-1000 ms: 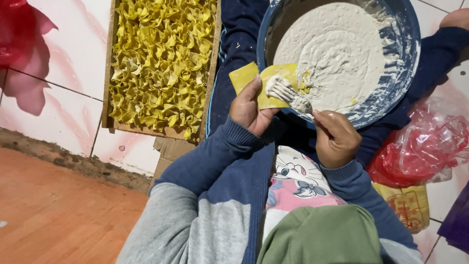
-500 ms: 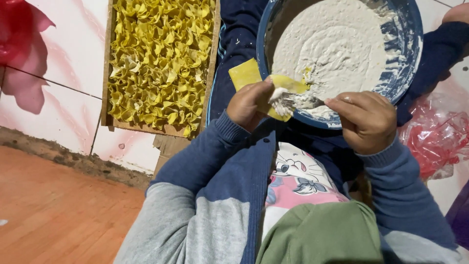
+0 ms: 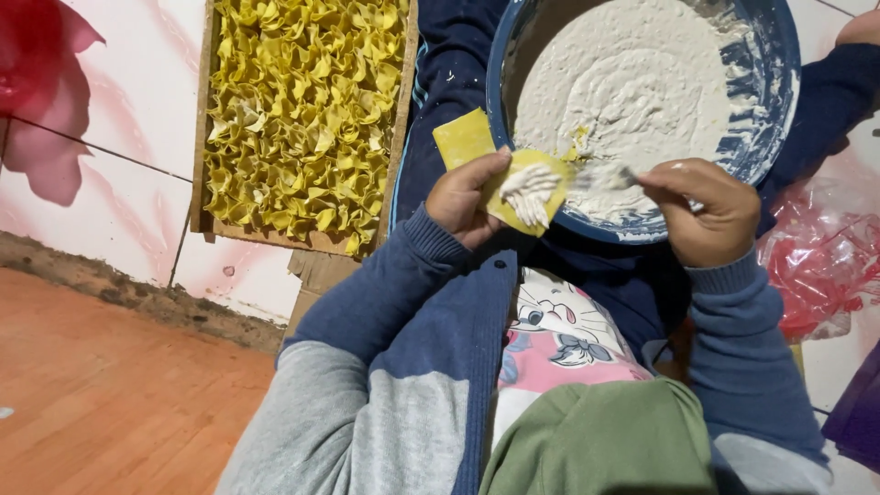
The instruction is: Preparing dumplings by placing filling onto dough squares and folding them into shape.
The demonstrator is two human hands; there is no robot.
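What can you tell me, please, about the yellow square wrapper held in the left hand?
The yellow wrapper is a thin, dough-like square lying flat on the fingers of the left hand, tilted slightly, just in front of the blue bowl rim. A ridged dab of white filling sits on its middle. Another yellow square pokes out behind the hand.

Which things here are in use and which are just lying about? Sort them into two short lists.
In use:
- left hand holding a yellow wrapper with white paste on it
- right hand holding a fork
- blue bowl of white paste
- wooden tray of folded yellow pieces

Lying about:
- red plastic bag
- red cloth
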